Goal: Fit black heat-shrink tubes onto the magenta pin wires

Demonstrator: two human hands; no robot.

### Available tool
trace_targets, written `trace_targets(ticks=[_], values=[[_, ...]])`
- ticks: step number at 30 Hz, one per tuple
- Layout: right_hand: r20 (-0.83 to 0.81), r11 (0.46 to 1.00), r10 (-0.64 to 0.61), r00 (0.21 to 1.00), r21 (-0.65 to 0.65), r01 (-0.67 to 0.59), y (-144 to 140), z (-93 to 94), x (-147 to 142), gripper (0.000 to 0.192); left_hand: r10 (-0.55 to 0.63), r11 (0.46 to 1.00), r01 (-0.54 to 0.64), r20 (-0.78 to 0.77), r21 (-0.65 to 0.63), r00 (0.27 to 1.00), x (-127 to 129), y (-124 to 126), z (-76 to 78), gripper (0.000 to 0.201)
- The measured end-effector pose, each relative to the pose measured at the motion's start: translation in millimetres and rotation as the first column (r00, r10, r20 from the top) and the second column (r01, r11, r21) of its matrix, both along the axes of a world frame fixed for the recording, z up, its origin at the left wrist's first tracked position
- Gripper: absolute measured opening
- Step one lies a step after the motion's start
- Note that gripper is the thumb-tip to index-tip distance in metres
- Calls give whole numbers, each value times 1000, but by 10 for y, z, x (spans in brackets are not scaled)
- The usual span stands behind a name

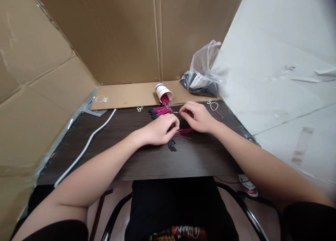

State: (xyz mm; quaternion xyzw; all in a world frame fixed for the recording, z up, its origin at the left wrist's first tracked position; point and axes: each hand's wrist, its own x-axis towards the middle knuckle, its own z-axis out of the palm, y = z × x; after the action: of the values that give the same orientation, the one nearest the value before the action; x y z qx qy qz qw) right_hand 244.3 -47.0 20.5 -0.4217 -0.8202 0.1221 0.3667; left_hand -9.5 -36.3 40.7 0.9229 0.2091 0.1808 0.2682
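Magenta wire (175, 112) pinched between my left hand (160, 129) and right hand (200, 117) at table (118, 157) centre, finished capped bundle (160, 111) at 11 o'clock, loose wires (183, 131) under my hands, black sleeves (172, 145) at 6, cup (163, 92) at 12 holding more, so roughly midway.

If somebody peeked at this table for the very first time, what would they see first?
Probably the two hands meeting at the middle of the dark table: the left hand and right hand pinch thin magenta wires together. Just behind them, a tipped paper cup spills more magenta wires onto a bundle. A clear plastic bag of dark parts sits at the back right.
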Motion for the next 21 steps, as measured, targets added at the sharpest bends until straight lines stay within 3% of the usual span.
trace_targets(ticks=[2,5,8,11,15,21], values=[[-13,999,-31,999,-27,31,-6,10,-4,15,135,986,-124,106,-108,985,18,40,-18,9],[-58,997,-59,997,-60,55,-31,24,-19,15,326,920,-240,264,-309,908,63,119,-107,8],[-100,998,-63,993,-28,61,-65,41,-38,17,484,808,-256,349,-531,802,117,190,-208,2],[-93,998,-62,994,19,64,-81,51,-48,18,552,729,-232,353,-644,755,144,225,-252,7],[-94,995,-29,995,96,38,-66,36,-46,16,562,714,-199,381,-671,734,137,227,-245,11],[-94,991,-7,996,132,19,-54,18,-50,16,528,743,-191,387,-642,756,127,200,-234,12]])
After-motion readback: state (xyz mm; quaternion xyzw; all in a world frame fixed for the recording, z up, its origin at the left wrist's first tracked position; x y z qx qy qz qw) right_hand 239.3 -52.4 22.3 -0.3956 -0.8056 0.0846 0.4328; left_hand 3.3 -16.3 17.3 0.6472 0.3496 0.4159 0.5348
